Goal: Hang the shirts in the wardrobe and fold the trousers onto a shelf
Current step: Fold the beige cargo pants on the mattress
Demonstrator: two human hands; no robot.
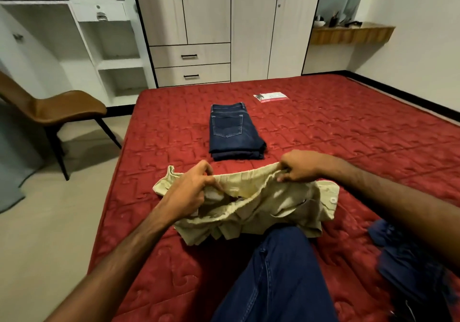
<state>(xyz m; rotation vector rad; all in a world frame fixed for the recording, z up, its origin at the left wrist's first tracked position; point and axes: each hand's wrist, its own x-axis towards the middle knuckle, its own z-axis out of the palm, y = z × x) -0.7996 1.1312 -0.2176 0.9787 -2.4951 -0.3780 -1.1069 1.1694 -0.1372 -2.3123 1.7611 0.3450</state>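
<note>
Our left hand [191,192] and right hand [298,166] both with fingers clenched on the beige trousers' [268,207] waistband, red bed [348,142] beneath, folded jeans [232,130] beyond

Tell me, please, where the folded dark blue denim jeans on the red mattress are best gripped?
Probably by the two long sides of the folded dark blue denim jeans, hands sliding under from left and right: the stack lies flat, its loose layered edges facing the person.
</note>
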